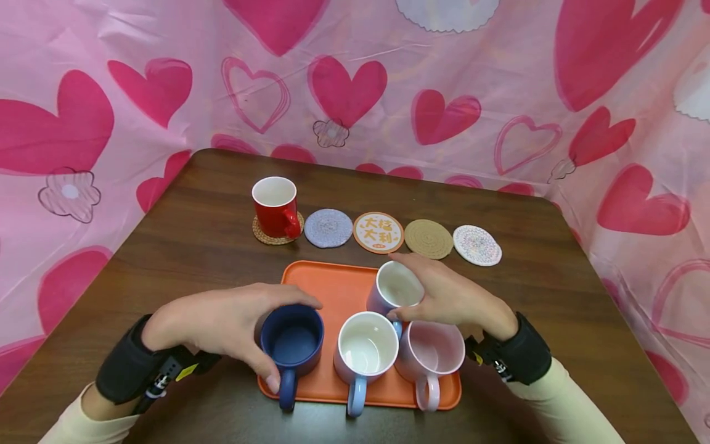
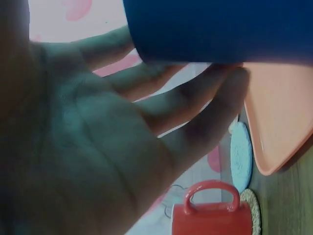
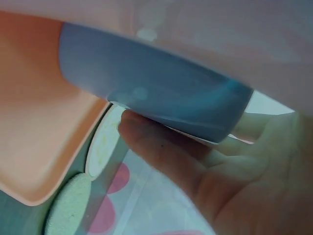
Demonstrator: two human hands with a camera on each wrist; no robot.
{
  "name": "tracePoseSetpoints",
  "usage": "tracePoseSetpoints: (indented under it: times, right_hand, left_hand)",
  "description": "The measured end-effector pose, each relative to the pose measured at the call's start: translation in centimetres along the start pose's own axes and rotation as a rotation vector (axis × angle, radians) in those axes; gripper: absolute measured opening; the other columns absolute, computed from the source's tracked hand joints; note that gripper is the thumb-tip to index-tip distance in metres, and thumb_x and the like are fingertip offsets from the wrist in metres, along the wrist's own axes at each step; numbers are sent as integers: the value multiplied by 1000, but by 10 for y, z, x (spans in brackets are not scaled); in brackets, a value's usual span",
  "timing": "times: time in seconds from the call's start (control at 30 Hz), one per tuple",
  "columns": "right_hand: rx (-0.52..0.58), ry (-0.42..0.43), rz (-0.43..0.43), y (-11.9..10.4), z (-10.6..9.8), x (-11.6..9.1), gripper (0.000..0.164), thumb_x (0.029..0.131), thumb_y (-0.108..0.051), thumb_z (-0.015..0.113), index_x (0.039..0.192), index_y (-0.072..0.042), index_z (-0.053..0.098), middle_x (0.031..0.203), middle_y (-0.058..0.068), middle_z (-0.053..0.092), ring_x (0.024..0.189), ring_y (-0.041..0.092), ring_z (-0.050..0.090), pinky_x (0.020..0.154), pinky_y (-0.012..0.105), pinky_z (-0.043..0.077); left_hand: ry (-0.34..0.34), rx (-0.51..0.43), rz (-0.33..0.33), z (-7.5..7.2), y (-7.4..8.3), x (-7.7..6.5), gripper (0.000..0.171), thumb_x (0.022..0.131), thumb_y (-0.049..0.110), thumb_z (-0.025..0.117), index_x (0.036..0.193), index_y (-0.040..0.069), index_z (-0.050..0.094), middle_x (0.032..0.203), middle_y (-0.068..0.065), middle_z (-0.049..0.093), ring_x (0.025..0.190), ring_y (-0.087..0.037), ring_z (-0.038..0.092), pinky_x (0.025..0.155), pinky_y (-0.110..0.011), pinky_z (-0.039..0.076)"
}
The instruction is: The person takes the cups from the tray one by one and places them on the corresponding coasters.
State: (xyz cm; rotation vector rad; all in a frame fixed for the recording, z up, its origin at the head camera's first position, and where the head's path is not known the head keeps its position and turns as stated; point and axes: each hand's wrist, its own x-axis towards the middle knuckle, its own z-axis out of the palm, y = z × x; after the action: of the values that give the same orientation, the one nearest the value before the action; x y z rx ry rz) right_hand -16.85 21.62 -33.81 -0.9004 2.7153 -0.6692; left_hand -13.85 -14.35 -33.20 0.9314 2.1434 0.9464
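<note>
A dark blue mug (image 1: pixel 293 345) sits at the left of an orange tray (image 1: pixel 327 280). My left hand (image 1: pixel 233 320) spans it, fingers reaching past its far side and thumb beside the handle. In the left wrist view the fingers (image 2: pixel 195 112) are extended and spread, with space between palm and mug. My right hand (image 1: pixel 449 293) holds a bluish-lavender mug (image 1: pixel 383 302) at the tray's back right, thumb near its handle and fingers around the far side. Closer to me stand a lavender mug with a light blue handle (image 1: pixel 357 394) and a pink mug (image 1: pixel 432 354).
Behind the tray, a red mug (image 1: pixel 274 213) rests on a woven coaster (image 1: pixel 261 233). To its right lie a grey-blue coaster (image 1: pixel 328 228), an orange-rimmed coaster (image 1: pixel 379 233), a tan coaster (image 1: pixel 429 239) and a speckled white coaster (image 1: pixel 477 245). A heart-patterned curtain (image 1: pixel 355 135) borders the wooden table (image 1: pixel 183 259).
</note>
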Motion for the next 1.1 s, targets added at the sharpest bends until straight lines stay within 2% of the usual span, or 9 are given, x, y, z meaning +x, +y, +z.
tracePoseSetpoints:
  times: [0.13,0.27,0.33,0.47,0.6,0.8,1.1]
  right_hand:
    - [-3,33,-24,1,1,0,83,75,-43,88,143,-14,52,122,1,65,107,18,62,86,38,56]
    - [-13,58,-43,4,3,0,75,73,-45,87,135,-17,57,115,-1,67,100,16,64,81,35,57]
    - [-21,64,-56,5,4,0,74,74,-46,87,134,-17,57,114,-1,68,99,15,64,80,34,57]
    - [-49,76,-85,7,4,0,73,74,-48,86,134,-17,58,113,-2,68,98,14,63,78,32,57]
    - [-80,90,-109,7,3,-1,73,74,-49,85,134,-17,58,112,-2,68,98,13,63,77,30,56]
    - [-89,88,-122,6,3,1,74,74,-49,85,135,-17,59,110,-3,68,96,12,64,76,28,55]
    - [-94,106,-127,5,3,3,76,70,-49,87,133,-16,61,109,-4,69,95,11,64,75,27,54]
  left_hand:
    - [-52,-39,36,2,-2,1,99,64,42,96,147,37,43,140,17,54,132,-23,45,109,-51,43]
    - [-73,-25,50,4,-7,6,102,63,38,98,147,41,41,143,19,52,133,-18,45,112,-49,40]
    - [-68,6,57,6,-9,7,102,64,37,97,148,40,41,143,18,52,132,-16,47,112,-46,41]
    - [-45,4,58,11,-9,9,95,69,26,95,148,35,43,138,14,56,128,-20,49,105,-43,47]
    - [-25,-12,38,15,-8,10,89,69,18,92,143,38,45,133,17,57,126,-21,50,100,-42,51]
    - [-1,-3,39,17,-8,9,89,69,15,91,140,44,44,133,17,57,125,-19,51,102,-42,50]
    - [-20,-44,24,16,-10,8,88,70,17,90,140,45,44,134,15,56,126,-21,49,98,-41,52]
